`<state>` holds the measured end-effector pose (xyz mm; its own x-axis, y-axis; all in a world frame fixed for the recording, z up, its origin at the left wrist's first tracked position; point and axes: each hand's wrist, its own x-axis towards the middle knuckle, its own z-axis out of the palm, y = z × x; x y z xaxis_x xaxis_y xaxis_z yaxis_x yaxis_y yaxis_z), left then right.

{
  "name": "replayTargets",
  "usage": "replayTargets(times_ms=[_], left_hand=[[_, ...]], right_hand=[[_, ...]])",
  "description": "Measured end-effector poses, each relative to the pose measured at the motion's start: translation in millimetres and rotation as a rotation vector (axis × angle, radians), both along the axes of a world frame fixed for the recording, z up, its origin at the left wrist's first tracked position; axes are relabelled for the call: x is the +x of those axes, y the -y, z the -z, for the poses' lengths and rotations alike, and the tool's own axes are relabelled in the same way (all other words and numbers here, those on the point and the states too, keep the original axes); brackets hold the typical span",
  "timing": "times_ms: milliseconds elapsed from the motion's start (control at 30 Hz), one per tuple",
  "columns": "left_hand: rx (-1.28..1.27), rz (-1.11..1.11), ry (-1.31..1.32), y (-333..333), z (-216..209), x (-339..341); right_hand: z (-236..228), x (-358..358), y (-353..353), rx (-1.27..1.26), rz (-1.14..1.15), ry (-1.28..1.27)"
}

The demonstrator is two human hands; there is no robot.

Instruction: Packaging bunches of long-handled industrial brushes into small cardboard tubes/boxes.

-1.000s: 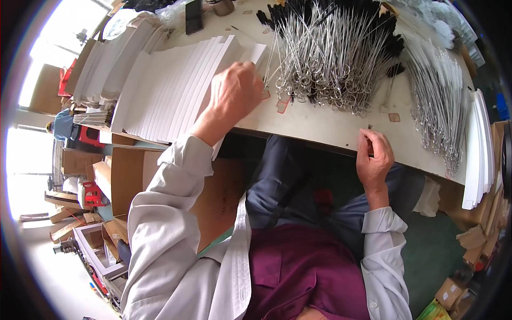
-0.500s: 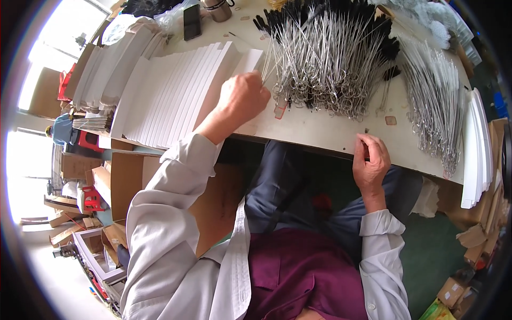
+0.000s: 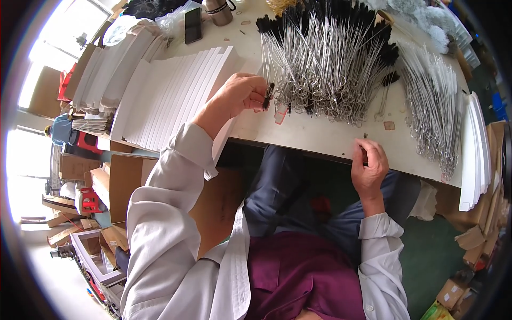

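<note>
My left hand (image 3: 239, 97) is at the left edge of a big pile of wire brushes (image 3: 325, 64), fingers pinched on a thin wire brush (image 3: 268, 98) with black bristles. Most of that brush is hard to trace against the pile. Black bristle ends lie at the far side of the pile, and ring-shaped wire ends face me. By the table's front edge, my right hand (image 3: 369, 164) is closed, fingertips bent in against the thumb. Whether anything sits in those fingers cannot be made out.
White folded card boxes (image 3: 170, 96) stand in a row on the left of the table (image 3: 314, 133). A second bundle of wire brushes (image 3: 432, 101) lies at right, beside white card strips (image 3: 476, 154). A phone (image 3: 193, 24) and metal cup (image 3: 217, 12) are at the back.
My left hand has turned and lowered slightly, and black bristles now show at its fingertips. The right hand has stayed almost in place, its fingers a little more curled.
</note>
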<state>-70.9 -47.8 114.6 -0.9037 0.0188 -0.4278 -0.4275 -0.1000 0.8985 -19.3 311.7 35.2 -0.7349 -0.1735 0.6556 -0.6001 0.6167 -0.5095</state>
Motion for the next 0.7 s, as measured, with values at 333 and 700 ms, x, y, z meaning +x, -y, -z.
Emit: replayTargets(times_ms=[333,700], left_hand=[[0.027,-0.117,0.074,-6,0,-10],[-0.074,-0.095,-0.048,-10,-22,-9]], right_hand=[[-13,4,1,-0.132,-0.027,0.267],[-92,-46,98,0.24,-0.432,-0.204]])
